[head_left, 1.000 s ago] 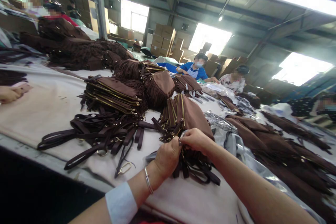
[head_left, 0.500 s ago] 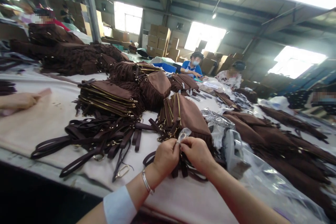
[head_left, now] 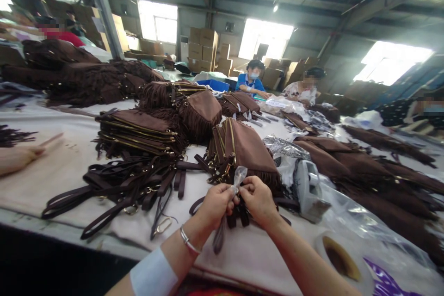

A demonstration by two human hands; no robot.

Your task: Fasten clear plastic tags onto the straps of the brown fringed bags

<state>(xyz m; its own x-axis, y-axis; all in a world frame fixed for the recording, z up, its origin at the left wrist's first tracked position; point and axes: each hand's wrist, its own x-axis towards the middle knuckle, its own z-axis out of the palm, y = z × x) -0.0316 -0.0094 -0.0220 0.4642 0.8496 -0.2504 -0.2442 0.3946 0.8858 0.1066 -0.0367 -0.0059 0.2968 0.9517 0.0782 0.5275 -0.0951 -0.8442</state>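
My left hand (head_left: 218,202) pinches a small clear plastic wrapping (head_left: 239,176) at the table's front, and a dark strap end (head_left: 218,238) hangs below it. Close on its right, my right hand (head_left: 258,200) has its fingers pressed together at the wrapping's edge; what they hold is too small to make out. Just behind both hands stands a stack of brown fringed bags (head_left: 248,148) with gold zippers. Dark straps (head_left: 114,185) with metal rings lie to the left, in front of another pile of zippered bags (head_left: 138,129).
A grey tape dispenser (head_left: 310,192) stands right of my hands, with a tape roll (head_left: 338,256) and clear plastic sheeting (head_left: 374,226) nearer. More brown pieces (head_left: 374,171) cover the right side. Another person's hand (head_left: 19,159) is at the left. Masked people sit across the table.
The plastic wrapping now stands more upright between my hands, and the dark strap end shows below them. The view has shifted, bringing the tape roll into sight. The other person's hand moved left.
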